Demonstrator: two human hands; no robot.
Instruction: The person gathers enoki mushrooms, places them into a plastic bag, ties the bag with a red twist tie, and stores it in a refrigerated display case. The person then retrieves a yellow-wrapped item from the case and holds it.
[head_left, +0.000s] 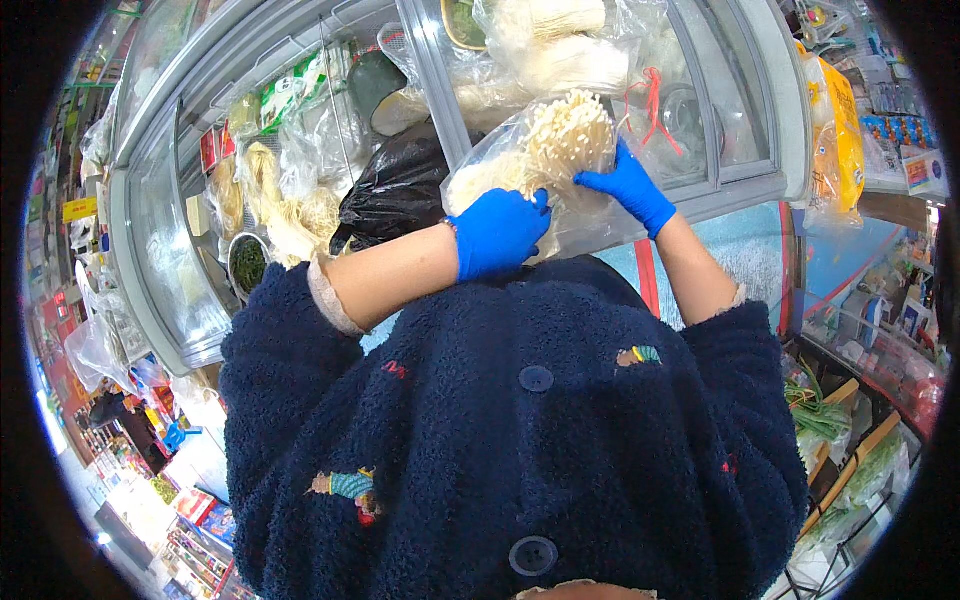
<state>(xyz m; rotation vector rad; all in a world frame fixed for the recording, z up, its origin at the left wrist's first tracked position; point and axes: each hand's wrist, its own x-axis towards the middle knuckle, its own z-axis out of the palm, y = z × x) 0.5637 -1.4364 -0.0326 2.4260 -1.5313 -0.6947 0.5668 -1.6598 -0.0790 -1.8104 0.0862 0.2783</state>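
Observation:
Both my hands wear blue gloves and are at a clear plastic bag (592, 225) of enoki mushrooms, over the front edge of a glass-topped chest cooler (757, 184). My right hand (631, 189) grips the right side of an upright enoki bunch (570, 135) through the film, thumb in front; its other fingers are partly hidden behind. My left hand (501, 234) is curled at the lower left of that bunch, fingertips against the mushrooms and bag. More pale enoki (487, 180) lies in the bag, beyond my left hand. What sits under the left palm is hidden.
A black plastic bag (405, 187) lies left of my hands in the cooler. Further left are bagged noodle-like strands (300, 217) and a round container of dark green food (247, 262). A metal frame bar (435, 82) crosses behind. Yellow packaging (836, 135) hangs at the right.

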